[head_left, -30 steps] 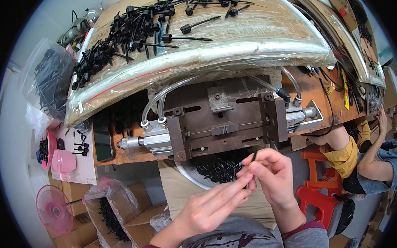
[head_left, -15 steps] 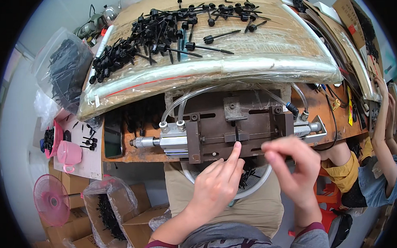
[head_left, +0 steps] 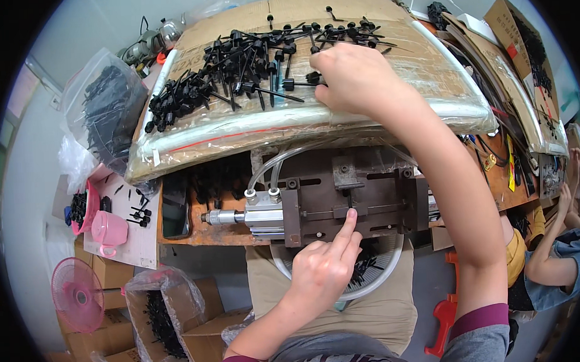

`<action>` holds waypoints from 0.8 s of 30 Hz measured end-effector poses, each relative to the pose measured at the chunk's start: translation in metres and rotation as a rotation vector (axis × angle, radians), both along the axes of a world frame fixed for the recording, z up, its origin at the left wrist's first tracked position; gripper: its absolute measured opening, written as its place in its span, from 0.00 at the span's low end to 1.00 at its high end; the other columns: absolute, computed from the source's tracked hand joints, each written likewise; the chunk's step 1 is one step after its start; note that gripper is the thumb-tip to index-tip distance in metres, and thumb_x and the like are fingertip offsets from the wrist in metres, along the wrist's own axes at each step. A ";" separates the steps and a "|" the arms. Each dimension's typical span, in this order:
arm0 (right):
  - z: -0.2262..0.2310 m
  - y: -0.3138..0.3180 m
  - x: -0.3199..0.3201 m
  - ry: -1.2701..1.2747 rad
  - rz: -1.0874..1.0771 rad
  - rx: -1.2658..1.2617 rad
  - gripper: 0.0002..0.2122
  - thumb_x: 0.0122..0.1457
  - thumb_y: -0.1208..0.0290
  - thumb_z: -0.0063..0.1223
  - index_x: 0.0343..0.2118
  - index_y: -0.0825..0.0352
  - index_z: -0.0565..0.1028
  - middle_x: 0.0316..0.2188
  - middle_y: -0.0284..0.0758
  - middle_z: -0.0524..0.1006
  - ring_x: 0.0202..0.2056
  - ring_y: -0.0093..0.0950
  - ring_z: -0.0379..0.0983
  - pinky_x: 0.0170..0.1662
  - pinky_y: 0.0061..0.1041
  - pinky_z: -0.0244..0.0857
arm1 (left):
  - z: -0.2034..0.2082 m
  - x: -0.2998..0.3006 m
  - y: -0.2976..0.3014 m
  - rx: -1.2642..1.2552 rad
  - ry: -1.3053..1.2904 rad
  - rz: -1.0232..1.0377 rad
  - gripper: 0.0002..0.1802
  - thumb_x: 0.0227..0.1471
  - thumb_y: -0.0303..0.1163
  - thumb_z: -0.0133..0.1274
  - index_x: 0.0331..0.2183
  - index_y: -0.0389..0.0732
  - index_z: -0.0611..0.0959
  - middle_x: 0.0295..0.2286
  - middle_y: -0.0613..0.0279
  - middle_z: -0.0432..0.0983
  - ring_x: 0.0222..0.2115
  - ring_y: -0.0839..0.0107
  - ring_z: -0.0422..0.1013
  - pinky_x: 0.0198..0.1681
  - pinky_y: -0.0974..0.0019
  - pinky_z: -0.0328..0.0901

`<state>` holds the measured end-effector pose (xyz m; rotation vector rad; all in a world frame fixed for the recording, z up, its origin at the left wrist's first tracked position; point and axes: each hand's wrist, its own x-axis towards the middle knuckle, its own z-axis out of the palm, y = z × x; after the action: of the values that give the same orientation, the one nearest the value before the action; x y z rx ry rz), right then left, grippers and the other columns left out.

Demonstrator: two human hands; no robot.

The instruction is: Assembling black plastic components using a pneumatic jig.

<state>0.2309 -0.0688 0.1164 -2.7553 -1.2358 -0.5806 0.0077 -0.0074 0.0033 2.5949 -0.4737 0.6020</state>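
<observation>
A: Where is the black stick (head_left: 351, 202)?

B: Near the middle of the frame, on the small block of the brown machine (head_left: 316, 196). The left hand (head_left: 325, 269) has one finger out straight, and its tip is on the stick's near end.

A: Is that grip apart or together?

B: I can't tell. The other fingers bend, and the thumb is hidden.

A: And the right hand (head_left: 356, 76)?

B: It's over the pad (head_left: 420, 68), top middle. A black piece pokes out between its thumb and first finger. I can't tell if the grip is clamped on it.

A: What's around them?

B: A heap (head_left: 238, 61) of black pieces lies on the pad, left of that hand. A white basket (head_left: 370, 292) with more black bits is just below the machine. The machine sits on the orange tabletop (head_left: 205, 234). A pink cup (head_left: 109, 229) is at the left, with a pink fan (head_left: 81, 295) under it.
</observation>
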 end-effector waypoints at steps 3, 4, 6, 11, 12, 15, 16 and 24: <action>0.015 0.008 0.002 0.155 -0.053 -0.128 0.06 0.45 0.78 0.57 0.28 0.71 0.78 0.31 0.43 0.80 0.41 0.39 0.77 0.42 0.35 0.73 | -0.002 0.000 0.000 -0.002 -0.006 -0.001 0.12 0.39 0.27 0.65 0.31 0.37 0.82 0.46 0.50 0.77 0.20 0.70 0.75 0.25 0.72 0.68; 0.016 0.009 0.006 0.152 -0.054 -0.168 0.06 0.45 0.78 0.57 0.28 0.71 0.78 0.32 0.43 0.80 0.42 0.39 0.77 0.42 0.35 0.73 | -0.002 0.000 -0.001 0.000 -0.009 -0.003 0.12 0.39 0.27 0.65 0.31 0.37 0.82 0.46 0.50 0.76 0.20 0.70 0.75 0.25 0.72 0.68; 0.014 0.007 0.012 0.165 -0.033 -0.170 0.08 0.44 0.79 0.57 0.30 0.71 0.77 0.32 0.44 0.79 0.41 0.40 0.76 0.43 0.35 0.72 | -0.001 0.000 0.000 0.007 0.000 -0.004 0.12 0.40 0.27 0.65 0.31 0.37 0.82 0.46 0.50 0.76 0.20 0.70 0.75 0.25 0.72 0.68; 0.001 -0.023 0.017 0.036 0.217 0.117 0.10 0.43 0.82 0.54 0.32 0.70 0.76 0.34 0.43 0.77 0.36 0.42 0.76 0.39 0.38 0.71 | 0.000 0.000 0.002 -0.038 0.020 -0.021 0.14 0.40 0.27 0.65 0.33 0.37 0.82 0.48 0.49 0.75 0.21 0.69 0.75 0.26 0.72 0.69; 0.000 -0.027 0.007 -0.032 0.258 0.183 0.09 0.42 0.82 0.55 0.31 0.70 0.75 0.33 0.42 0.76 0.34 0.41 0.75 0.37 0.38 0.71 | 0.001 -0.002 0.004 -0.067 0.047 -0.028 0.16 0.40 0.27 0.65 0.35 0.37 0.82 0.49 0.50 0.75 0.22 0.69 0.76 0.26 0.72 0.69; -0.007 -0.045 -0.043 -0.217 0.346 0.274 0.08 0.43 0.79 0.55 0.30 0.70 0.74 0.31 0.39 0.73 0.28 0.37 0.75 0.30 0.32 0.70 | 0.011 -0.013 0.010 -0.462 0.207 -0.053 0.25 0.41 0.23 0.65 0.45 0.35 0.79 0.51 0.49 0.73 0.25 0.71 0.78 0.29 0.72 0.72; -0.013 -0.056 -0.062 -0.295 0.372 0.271 0.09 0.43 0.78 0.56 0.31 0.71 0.75 0.30 0.38 0.73 0.27 0.34 0.74 0.28 0.30 0.69 | 0.015 -0.016 0.010 -0.648 0.276 -0.075 0.29 0.41 0.21 0.65 0.49 0.35 0.78 0.51 0.48 0.72 0.27 0.71 0.78 0.31 0.72 0.73; -0.061 -0.095 -0.143 -0.408 0.610 0.171 0.11 0.51 0.76 0.50 0.34 0.79 0.78 0.31 0.43 0.76 0.28 0.29 0.74 0.32 0.24 0.72 | 0.029 -0.037 0.032 -0.893 0.266 -0.181 0.26 0.37 0.14 0.65 0.44 0.31 0.82 0.36 0.52 0.79 0.30 0.69 0.78 0.33 0.71 0.74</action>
<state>0.0880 -0.1639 0.0550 -2.0104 -1.8851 -1.1282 -0.0294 0.0244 0.0326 1.7205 -0.2573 0.2927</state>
